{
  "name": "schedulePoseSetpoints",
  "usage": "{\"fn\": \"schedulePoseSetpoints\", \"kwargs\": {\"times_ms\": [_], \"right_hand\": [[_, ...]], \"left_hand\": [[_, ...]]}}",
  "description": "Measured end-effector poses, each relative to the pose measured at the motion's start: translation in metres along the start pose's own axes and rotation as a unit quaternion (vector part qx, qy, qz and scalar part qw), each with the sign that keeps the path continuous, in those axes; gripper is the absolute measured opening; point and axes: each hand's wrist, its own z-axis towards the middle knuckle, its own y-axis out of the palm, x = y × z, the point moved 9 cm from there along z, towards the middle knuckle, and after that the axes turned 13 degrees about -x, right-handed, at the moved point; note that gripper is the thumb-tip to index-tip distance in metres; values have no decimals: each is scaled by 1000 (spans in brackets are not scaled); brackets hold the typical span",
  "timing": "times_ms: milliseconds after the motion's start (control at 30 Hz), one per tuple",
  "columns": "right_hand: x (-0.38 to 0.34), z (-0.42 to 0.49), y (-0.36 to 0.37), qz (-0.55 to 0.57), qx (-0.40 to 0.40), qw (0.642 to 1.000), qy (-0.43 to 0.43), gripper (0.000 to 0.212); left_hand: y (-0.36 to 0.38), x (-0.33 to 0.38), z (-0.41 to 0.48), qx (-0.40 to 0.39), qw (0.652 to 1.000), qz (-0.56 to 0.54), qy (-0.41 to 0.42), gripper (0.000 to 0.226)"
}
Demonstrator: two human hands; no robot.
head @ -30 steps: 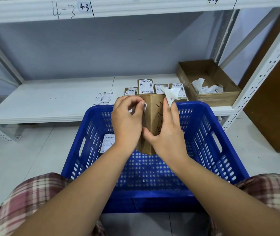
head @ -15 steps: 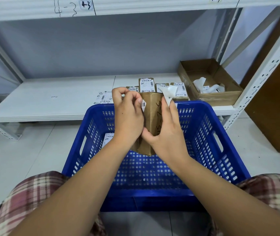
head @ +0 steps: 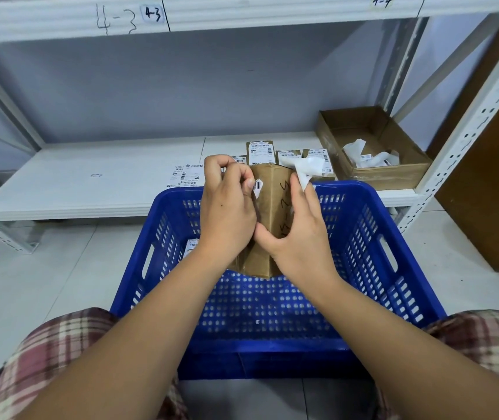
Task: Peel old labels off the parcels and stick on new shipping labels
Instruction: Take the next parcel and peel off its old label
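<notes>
Since half a second ago my left hand [head: 227, 213] has drawn its fingertips a little away from the parcel [head: 271, 207], and a small barcode scrap [head: 257, 187] now shows white between them. That hand is curled, thumb and forefinger pinching the scrap at the parcel's upper left face; whether the scrap's lower tip clings to the cardboard I cannot tell.

My right hand [head: 299, 225] grips the parcel from the right, thumb laid across its lower front and fingers up along the side with the handwritten marks. A crumpled peeled label [head: 304, 169] is caught in those fingertips, just above the parcel's top edge.

I see the brown parcel held upright over the blue basket [head: 393, 268], its lower end down inside the basket's rim. Another labelled packet [head: 192, 245] lies in the basket at the left, mostly hidden behind my left wrist.

On the white shelf [head: 90, 183] beyond, a row of labelled parcels [head: 260, 151] stands near the front edge, with a sheet of labels [head: 186, 175] lying flat to their left. To the right sits an open cardboard box [head: 393, 174] holding white paper scraps [head: 363, 153].
</notes>
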Motion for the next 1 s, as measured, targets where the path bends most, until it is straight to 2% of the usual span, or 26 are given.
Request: {"fn": "schedulePoseSetpoints", "kwargs": {"times_ms": [167,267,400,633,1000], "right_hand": [[2,0,-1,13,6,1000,3,98],[4,2,-6,15,22,1000,6,97],[6,3,-9,8,25,1000,10,95],[2,2,-4,-2,9,1000,2,98],[14,9,-2,36,6,999,19,96]], "left_hand": [[0,5,-2,8,999,-27,28,13],[0,8,-6,18,998,-46,46,4],[1,9,-9,16,997,-71,34,23],[-16,12,-14,110,993,19,38,22],[-4,21,-11,31,998,18,58,11]]}}
